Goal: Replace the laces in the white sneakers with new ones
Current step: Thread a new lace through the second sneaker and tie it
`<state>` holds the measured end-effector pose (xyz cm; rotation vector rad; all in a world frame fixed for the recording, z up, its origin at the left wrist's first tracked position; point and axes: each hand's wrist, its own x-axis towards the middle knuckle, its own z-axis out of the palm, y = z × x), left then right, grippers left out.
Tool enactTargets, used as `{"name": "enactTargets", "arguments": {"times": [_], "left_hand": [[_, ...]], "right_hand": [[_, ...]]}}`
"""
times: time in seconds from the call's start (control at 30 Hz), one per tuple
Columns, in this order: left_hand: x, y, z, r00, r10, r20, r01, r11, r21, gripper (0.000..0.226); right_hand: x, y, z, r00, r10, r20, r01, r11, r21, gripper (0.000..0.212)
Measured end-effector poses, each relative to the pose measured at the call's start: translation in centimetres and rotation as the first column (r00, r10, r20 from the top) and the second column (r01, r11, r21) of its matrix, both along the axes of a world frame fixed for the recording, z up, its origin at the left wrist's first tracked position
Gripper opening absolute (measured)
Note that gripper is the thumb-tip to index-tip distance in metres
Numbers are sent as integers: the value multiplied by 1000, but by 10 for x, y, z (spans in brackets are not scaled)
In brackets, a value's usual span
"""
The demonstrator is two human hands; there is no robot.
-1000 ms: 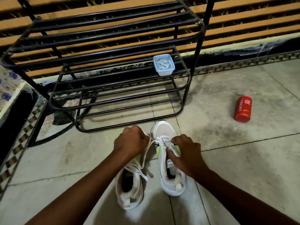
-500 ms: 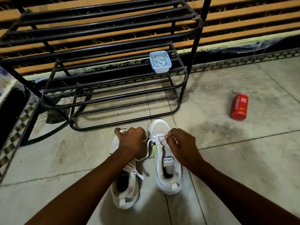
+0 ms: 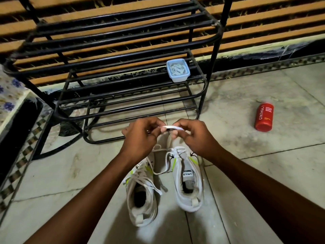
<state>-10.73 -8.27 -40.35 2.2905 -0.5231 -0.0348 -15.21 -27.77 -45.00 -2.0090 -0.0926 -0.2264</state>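
Left hand [image 3: 139, 136] and right hand [image 3: 191, 136] pinching a stretch of white lace [image 3: 171, 127] taut between their fingertips, lace trailing down to the right white sneaker [image 3: 189, 180] just beneath, left sneaker [image 3: 141, 196] beside it below the left wrist, black metal shoe rack [image 3: 123, 71] beyond the hands holding a lidded plastic container [image 3: 178, 70], red Cinthol bottle [image 3: 263, 117] lying on the floor tiles [image 3: 263, 173] well right of the right hand.

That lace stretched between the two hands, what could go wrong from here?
The lace is pinched between the left hand and right hand while still threaded in the right sneaker; a hard pull might drag that shoe. Its slack loops toward the left sneaker, whose loose laces could tangle with it.
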Motion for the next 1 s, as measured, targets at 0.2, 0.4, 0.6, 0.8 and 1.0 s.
{"name": "enactTargets", "arguments": {"times": [0.2,0.4,0.6,0.8,1.0], "left_hand": [[11,9,4,999,-48,19,50,986,-159,10],[28,9,14,984,-71,166,81,995,-51,7],[31,4,-3,988,-77,132,25,935,355,18],[3,-27,-25,923,-288,-255,291,956,-26,51],[-10,-48,-38,951,-200,-236,135,955,-265,6]], "right_hand": [[-17,-21,-17,999,-30,-39,36,988,151,21],[-25,-29,-30,981,-193,-29,195,978,70,26],[-32,-28,-30,967,-255,-25,256,959,124,8],[-30,-21,-17,967,-244,80,232,963,135,24],[-35,-19,-16,944,-266,195,263,964,38,24]]}}
